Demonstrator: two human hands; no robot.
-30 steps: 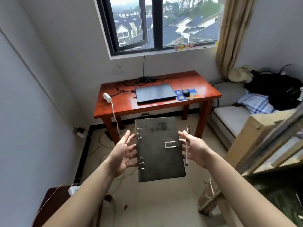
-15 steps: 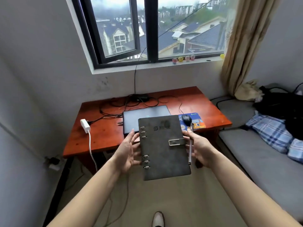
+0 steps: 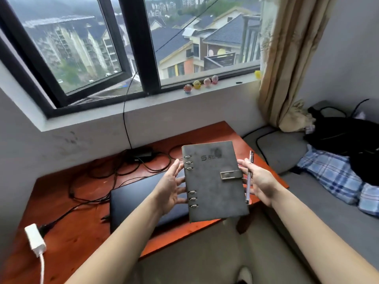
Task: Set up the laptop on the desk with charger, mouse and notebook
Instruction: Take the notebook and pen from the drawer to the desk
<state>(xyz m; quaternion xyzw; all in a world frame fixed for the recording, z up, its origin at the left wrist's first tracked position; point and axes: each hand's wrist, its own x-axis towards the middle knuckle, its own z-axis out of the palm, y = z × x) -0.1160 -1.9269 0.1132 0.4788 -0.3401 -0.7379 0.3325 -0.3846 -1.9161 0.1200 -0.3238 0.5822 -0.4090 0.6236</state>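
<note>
you hold a grey notebook (image 3: 214, 181) in the air between both hands, above the right part of a red-brown desk (image 3: 71, 226). its closed cover faces you, with a metal clasp on the right edge and rings along the left. your left hand (image 3: 171, 188) has its fingers straight and spread, pressing on the ringed edge. your right hand (image 3: 261, 182) supports the clasp side, and its thumb and fingers grip a pen (image 3: 248, 181) that stands nearly upright just beside the notebook. a closed dark laptop (image 3: 135, 201) lies flat on the desk, partly hidden by your left forearm. behind it a black charger (image 3: 141, 154) sits near the wall among tangled cables. a white plug (image 3: 35, 241) lies at the desk's left side. a window (image 3: 143, 48) is above the desk, and a bed (image 3: 307, 201) is to the right.
</note>
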